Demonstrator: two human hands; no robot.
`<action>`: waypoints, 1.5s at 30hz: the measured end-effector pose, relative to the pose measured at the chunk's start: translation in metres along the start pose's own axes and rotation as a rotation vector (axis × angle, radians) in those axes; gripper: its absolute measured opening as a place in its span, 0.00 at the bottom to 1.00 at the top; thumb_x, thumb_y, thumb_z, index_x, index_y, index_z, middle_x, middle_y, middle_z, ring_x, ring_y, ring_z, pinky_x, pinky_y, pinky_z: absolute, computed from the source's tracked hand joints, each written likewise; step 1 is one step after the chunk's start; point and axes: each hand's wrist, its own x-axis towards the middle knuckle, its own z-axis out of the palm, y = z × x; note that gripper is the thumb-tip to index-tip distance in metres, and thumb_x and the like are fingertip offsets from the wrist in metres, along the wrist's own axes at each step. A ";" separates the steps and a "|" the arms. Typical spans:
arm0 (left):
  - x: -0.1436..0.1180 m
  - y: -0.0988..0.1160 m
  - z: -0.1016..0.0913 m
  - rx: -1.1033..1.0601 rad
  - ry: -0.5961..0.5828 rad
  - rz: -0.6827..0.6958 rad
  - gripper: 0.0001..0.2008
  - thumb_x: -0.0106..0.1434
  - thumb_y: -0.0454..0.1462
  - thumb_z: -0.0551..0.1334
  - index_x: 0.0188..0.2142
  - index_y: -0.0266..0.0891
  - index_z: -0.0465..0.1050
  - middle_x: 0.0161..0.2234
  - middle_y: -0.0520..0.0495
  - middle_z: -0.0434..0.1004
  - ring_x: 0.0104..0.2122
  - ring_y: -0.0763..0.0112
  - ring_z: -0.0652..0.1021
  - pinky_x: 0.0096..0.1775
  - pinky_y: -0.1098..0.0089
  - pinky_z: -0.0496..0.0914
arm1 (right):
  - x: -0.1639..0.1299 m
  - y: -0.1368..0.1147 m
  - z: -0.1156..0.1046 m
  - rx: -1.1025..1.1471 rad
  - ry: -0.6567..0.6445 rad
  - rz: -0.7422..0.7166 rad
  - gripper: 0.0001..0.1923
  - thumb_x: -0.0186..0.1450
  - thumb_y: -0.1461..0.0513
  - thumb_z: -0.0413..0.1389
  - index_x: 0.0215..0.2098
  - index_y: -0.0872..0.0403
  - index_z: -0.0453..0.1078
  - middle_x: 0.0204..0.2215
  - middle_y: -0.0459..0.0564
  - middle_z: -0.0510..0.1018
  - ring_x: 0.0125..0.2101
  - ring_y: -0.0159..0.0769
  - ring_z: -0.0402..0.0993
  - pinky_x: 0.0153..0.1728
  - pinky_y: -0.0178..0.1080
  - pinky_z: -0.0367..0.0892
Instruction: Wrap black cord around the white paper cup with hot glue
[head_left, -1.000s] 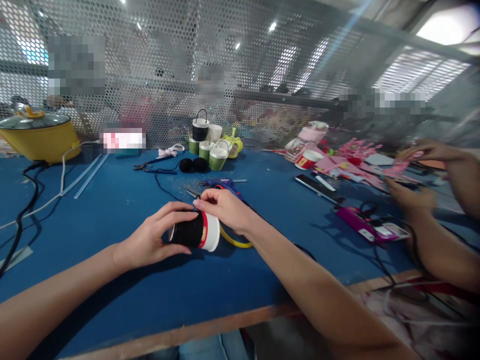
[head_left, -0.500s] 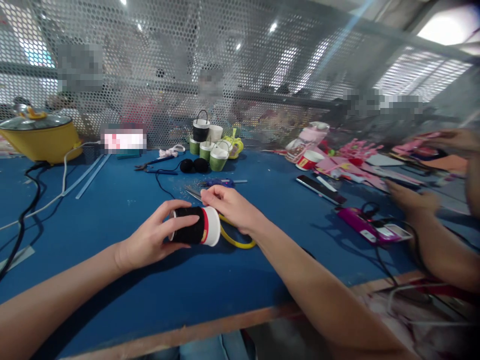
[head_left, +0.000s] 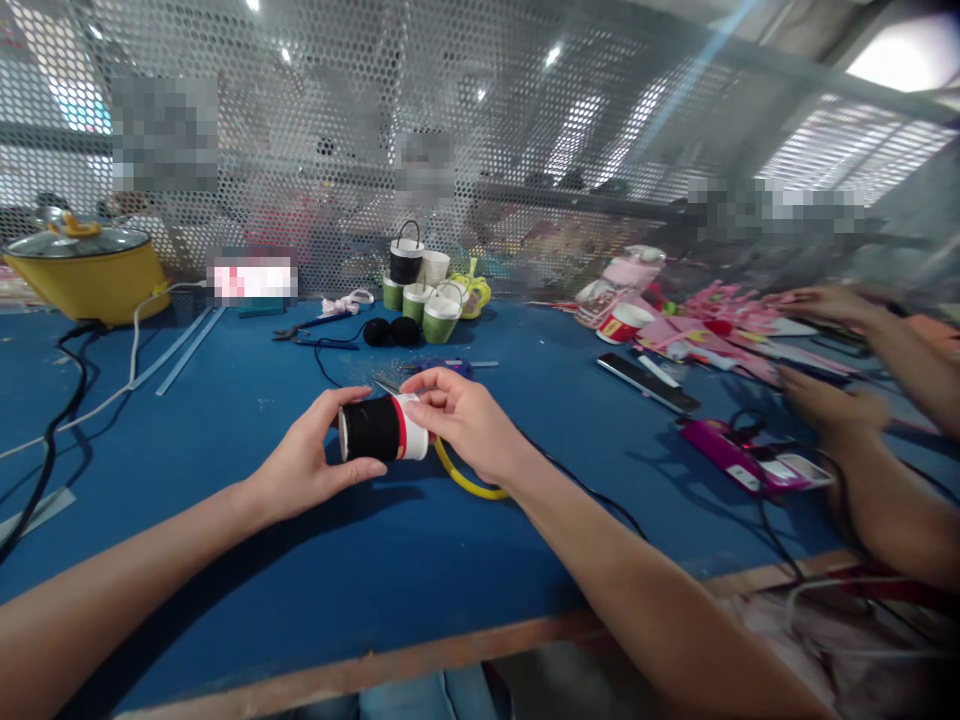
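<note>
A paper cup (head_left: 373, 430) lies on its side just above the table, its body wrapped in black yarn and its red band and white end showing. My left hand (head_left: 319, 450) is closed round the wrapped part, thumb below and fingers above. At the cup's white end, my right hand (head_left: 461, 425) grips with thumb and fingers. Scissors with a yellow handle (head_left: 472, 487) lie under and behind my right hand, mostly hidden by it. Black yarn (head_left: 392, 332) in two small balls sits beyond the cup, and a strand trails from it toward my left hand.
Behind stand green wrapped cups (head_left: 440, 318), pliers (head_left: 315, 340) and a blue glue gun (head_left: 450, 368). At left is a yellow electric pot (head_left: 90, 280) with cables. To the right lie a phone (head_left: 649, 384), a purple power strip (head_left: 739, 460), pink pieces and a co-worker's hands (head_left: 832, 405).
The cup has turned and shifted slightly up and left. My right hand has moved from beside the scissors onto the cup's white end. The co-worker's far hand has moved left.
</note>
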 end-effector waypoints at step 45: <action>-0.004 0.020 -0.001 0.065 -0.364 0.179 0.29 0.55 0.38 0.64 0.54 0.42 0.55 0.51 0.40 0.60 0.51 0.59 0.66 0.51 0.58 0.65 | 0.020 0.006 0.005 -0.093 -0.094 0.005 0.07 0.55 0.68 0.55 0.32 0.56 0.72 0.29 0.46 0.77 0.30 0.28 0.71 0.34 0.33 0.65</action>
